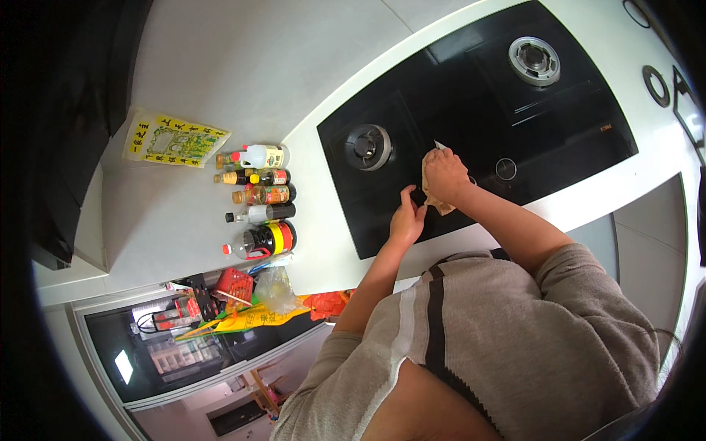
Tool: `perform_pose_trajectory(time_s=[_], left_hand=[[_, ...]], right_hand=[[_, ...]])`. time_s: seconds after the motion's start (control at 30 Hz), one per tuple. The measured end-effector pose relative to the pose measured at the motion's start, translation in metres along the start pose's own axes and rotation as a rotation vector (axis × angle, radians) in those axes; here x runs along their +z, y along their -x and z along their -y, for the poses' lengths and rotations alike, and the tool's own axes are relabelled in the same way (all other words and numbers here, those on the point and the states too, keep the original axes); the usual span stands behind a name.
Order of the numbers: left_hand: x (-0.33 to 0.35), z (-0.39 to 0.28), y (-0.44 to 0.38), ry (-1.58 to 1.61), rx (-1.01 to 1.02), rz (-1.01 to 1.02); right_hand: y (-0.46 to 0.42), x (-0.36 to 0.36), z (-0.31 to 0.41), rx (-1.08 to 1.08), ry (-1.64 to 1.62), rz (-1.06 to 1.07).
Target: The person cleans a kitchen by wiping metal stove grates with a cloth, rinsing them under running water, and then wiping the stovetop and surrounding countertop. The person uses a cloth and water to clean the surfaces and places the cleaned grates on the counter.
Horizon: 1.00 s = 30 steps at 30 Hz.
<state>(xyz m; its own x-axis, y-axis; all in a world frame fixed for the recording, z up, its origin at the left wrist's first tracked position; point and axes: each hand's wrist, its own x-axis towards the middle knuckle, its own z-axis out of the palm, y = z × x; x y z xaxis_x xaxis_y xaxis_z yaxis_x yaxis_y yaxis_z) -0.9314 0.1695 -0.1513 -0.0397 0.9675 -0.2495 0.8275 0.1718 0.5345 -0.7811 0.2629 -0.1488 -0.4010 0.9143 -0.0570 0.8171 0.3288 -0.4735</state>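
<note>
A black glass gas hob (pixel 458 105) is set in a white countertop. My right hand (pixel 445 173) presses down on a tan cloth (pixel 441 206) on the hob's front part, between the left burner (pixel 367 147) and a round control knob (pixel 506 168). A pale pointed tip, its kind unclear, shows just beyond the knuckles. My left hand (pixel 407 220) is beside the cloth at the hob's front edge, fingers apart, its fingertips close to or touching the cloth's edge. The right burner (pixel 534 61) is farther off, at the back right.
Several sauce and vinegar bottles (pixel 270 194) stand left of the hob by the wall. A red plastic basket (pixel 234 285), a clear plastic bag (pixel 276 289) and a yellow bag (pixel 259 318) are at the lower left. A black ring (pixel 656 86) lies on the counter at the far right.
</note>
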Motion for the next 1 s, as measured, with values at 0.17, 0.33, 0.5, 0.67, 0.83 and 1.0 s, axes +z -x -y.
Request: perform_pose_trajectory(time_s=[0.17, 0.33, 0.5, 0.67, 0.83, 1.0], left_hand=[[0.006, 0.022, 0.002, 0.192, 0.152, -0.222], [0.013, -0.010, 0.004, 0.387, 0.350, -0.315], [0.023, 0.000, 0.005, 0.381, 0.434, -0.232], [0.031, -0.007, -0.012, 0.115, 0.598, -0.186], [0.019, -0.013, -0.031, 0.021, 0.665, -0.227], [0.015, 0.004, -0.027, -0.028, 0.629, -0.309]], right_hand=[[0.010, 0.017, 0.016, 0.071, 0.087, -0.037], [0.042, 0.050, 0.034, -0.037, -0.111, -0.108], [0.067, 0.027, 0.024, -0.231, -0.530, -0.186], [0.123, 0.053, 0.023, -0.058, -0.336, -0.572], [0.132, 0.060, 0.028, 0.050, -0.203, -0.544], [0.132, 0.063, 0.030, 0.051, -0.036, -0.464]])
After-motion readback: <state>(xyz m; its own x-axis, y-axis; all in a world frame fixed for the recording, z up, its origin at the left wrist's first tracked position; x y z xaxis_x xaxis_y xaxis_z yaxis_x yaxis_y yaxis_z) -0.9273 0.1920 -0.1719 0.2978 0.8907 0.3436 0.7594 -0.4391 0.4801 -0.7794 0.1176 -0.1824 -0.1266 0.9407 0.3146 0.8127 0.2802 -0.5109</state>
